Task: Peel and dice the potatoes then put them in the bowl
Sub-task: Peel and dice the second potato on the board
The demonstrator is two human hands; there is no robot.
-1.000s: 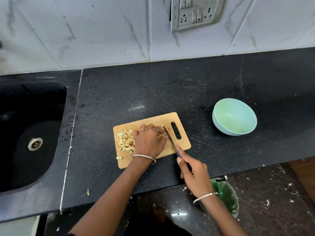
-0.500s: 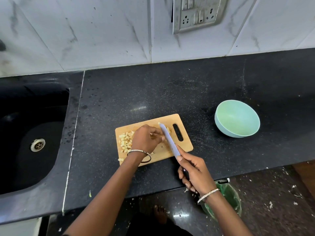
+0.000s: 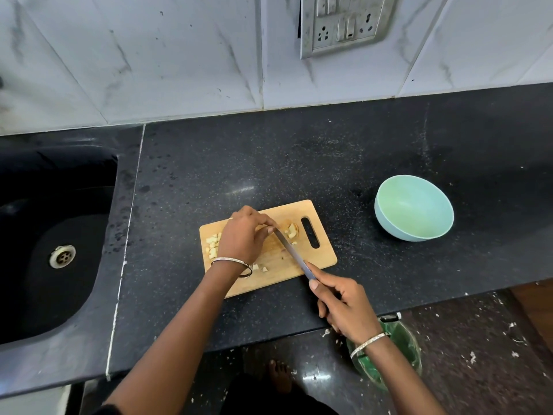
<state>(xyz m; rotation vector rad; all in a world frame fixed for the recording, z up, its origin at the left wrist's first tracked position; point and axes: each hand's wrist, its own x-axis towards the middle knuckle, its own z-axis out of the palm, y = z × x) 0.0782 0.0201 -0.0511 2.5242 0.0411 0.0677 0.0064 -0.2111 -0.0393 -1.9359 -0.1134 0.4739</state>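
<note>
Two risks are seen: the left hand [image 3: 244, 239], pinching potato pieces [image 3: 291, 230] beside the knife [image 3: 294, 255] clasped by the right hand [image 3: 344, 305], could be nicked, or dice scattered off the cutting board [image 3: 321, 253].

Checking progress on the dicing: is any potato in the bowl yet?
No, the green bowl shows only its bare inside, while the diced potato pieces lie on the cutting board.
</note>
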